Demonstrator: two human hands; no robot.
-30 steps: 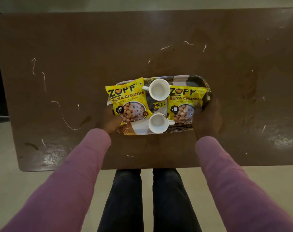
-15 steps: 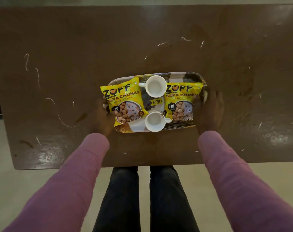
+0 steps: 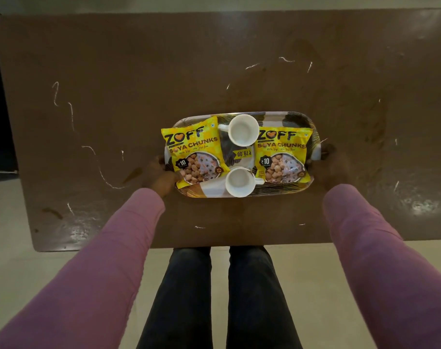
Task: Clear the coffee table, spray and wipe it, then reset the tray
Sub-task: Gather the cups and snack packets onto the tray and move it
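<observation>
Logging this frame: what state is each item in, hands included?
Tray: loaded, held at both ends; lifted or not, unclear.
Left packet: flat, looks unopened, askew.
Right packet: flat, looks unopened.
Far cup: upright, empty.
Near cup: upright, empty.
Table: unwiped, white scraps and smears.
Left hand: grips tray's left end.
Right hand: grips tray's right end.

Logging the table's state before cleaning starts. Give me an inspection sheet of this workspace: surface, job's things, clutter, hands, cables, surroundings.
Surface: brown coffee table, smeared, glare patches near its front edge.
Job's things: patterned tray holding two yellow snack packets and two empty white cups.
Clutter: white thread-like scraps scattered over the table.
Hands: left hand and right hand grip the tray's short ends.
Cables: nothing seen.
Surroundings: pale floor; the person's dark trousers below the table edge.
</observation>
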